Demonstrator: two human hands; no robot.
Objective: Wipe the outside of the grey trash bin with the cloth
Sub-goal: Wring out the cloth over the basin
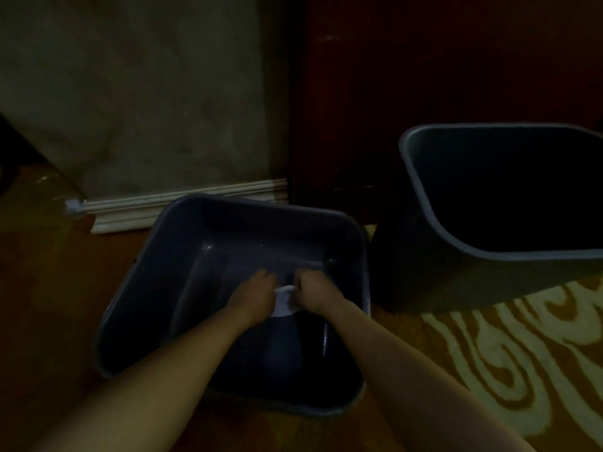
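A grey trash bin (140,288) stands on the floor below me, open side up. Both my arms reach down inside it. My left hand (254,296) and my right hand (315,295) are close together near the bin's bottom, each closed on a white cloth (284,306) that shows as a small bunched patch between them. A second grey trash bin (424,275) stands to the right, tilted, its open mouth facing me; nothing touches it.
A wall with a white baseboard (182,199) runs behind the bins, and dark wooden furniture (424,76) stands behind the right bin. The floor is brown; a cream and orange patterned rug (509,353) lies at the right. The scene is dim.
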